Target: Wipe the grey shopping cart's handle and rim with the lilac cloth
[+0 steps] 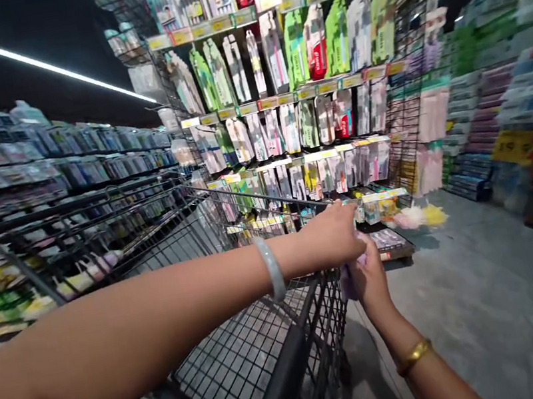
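Head view — I note left hand (pixel 333 237) and right hand (pixel 369 283) both clasping a lilac item (pixel 347 288) beside the cart (pixel 327 325); advise a firm two-handed hold, clear of wire.

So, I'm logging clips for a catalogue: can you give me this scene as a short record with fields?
place: shop aisle, blurred shelves of hanging packs
left hand: at the right rim of the black wire shopping cart, pale bangle on wrist
right hand: grips a pale lilac soft item, gold bangle on wrist
unclear: what the lilac item is
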`<move>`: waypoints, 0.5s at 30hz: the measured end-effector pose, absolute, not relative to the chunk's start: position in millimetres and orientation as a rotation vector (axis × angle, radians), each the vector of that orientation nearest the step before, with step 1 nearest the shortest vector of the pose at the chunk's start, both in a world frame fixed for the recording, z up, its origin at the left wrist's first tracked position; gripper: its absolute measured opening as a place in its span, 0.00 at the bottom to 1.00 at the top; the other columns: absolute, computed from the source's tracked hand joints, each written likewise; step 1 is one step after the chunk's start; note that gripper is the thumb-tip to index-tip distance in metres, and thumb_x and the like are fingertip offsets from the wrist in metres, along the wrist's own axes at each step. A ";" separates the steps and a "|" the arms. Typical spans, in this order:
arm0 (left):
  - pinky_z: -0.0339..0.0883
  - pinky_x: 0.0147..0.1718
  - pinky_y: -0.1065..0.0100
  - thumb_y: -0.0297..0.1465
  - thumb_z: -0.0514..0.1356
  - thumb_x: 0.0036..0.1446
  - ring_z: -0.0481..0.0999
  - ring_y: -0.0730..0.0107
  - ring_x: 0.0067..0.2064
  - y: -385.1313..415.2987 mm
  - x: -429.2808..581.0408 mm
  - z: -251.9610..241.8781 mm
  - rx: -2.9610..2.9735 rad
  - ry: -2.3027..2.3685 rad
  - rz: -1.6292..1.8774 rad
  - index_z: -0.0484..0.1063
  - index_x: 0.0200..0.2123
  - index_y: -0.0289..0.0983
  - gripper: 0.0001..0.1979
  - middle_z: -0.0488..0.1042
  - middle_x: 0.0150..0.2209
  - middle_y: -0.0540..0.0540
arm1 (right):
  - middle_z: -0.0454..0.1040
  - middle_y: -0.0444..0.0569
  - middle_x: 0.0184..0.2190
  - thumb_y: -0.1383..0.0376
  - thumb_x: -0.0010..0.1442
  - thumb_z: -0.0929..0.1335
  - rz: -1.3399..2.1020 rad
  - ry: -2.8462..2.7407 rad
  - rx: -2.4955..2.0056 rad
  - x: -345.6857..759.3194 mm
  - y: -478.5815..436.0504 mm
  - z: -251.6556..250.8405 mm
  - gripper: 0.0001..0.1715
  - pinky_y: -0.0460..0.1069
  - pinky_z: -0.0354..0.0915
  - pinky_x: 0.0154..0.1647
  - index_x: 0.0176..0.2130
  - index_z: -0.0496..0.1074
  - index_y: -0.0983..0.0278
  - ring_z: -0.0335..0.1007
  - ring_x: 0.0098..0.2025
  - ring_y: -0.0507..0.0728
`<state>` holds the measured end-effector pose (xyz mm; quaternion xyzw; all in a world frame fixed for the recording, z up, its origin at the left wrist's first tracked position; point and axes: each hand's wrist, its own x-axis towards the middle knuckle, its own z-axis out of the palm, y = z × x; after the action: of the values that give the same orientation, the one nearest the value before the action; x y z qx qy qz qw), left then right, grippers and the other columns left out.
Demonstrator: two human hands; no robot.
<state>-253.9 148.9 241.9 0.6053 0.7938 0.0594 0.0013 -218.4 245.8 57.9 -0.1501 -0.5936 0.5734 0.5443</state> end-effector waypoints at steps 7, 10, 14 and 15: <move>0.53 0.67 0.54 0.35 0.58 0.58 0.49 0.48 0.73 144.7 -253.5 242.3 1.922 2.431 0.157 0.56 0.67 0.34 0.34 0.49 0.72 0.30 | 0.71 0.53 0.59 0.53 0.54 0.72 1.468 -1.364 -0.317 -205.6 228.1 85.0 0.37 0.58 0.65 0.59 0.60 0.65 0.57 0.70 0.56 0.62; 0.52 0.68 0.55 0.35 0.58 0.58 0.49 0.50 0.73 144.7 -253.7 241.1 1.939 2.450 0.170 0.50 0.69 0.34 0.38 0.51 0.71 0.31 | 0.68 0.52 0.61 0.52 0.54 0.71 1.234 -1.438 -0.357 -205.3 225.1 82.8 0.38 0.62 0.59 0.63 0.62 0.64 0.56 0.66 0.60 0.64; 0.52 0.68 0.57 0.35 0.58 0.58 0.49 0.49 0.73 145.0 -253.3 242.3 1.930 2.472 0.125 0.55 0.67 0.29 0.35 0.47 0.72 0.27 | 0.70 0.58 0.58 0.46 0.52 0.70 1.296 -1.463 -0.567 -220.5 237.2 49.9 0.43 0.66 0.60 0.60 0.61 0.64 0.61 0.66 0.58 0.70; 0.52 0.68 0.57 0.35 0.58 0.58 0.49 0.49 0.73 144.8 -252.8 243.0 1.921 2.473 0.114 0.56 0.66 0.29 0.35 0.46 0.72 0.27 | 0.72 0.59 0.56 0.45 0.52 0.70 1.367 -1.451 -0.574 -222.4 239.6 46.3 0.43 0.66 0.63 0.58 0.61 0.64 0.62 0.68 0.56 0.69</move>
<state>-252.8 144.8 243.0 0.6129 0.7893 0.0365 0.0040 -222.4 239.6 46.3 -0.2381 -0.6022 0.5674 0.5087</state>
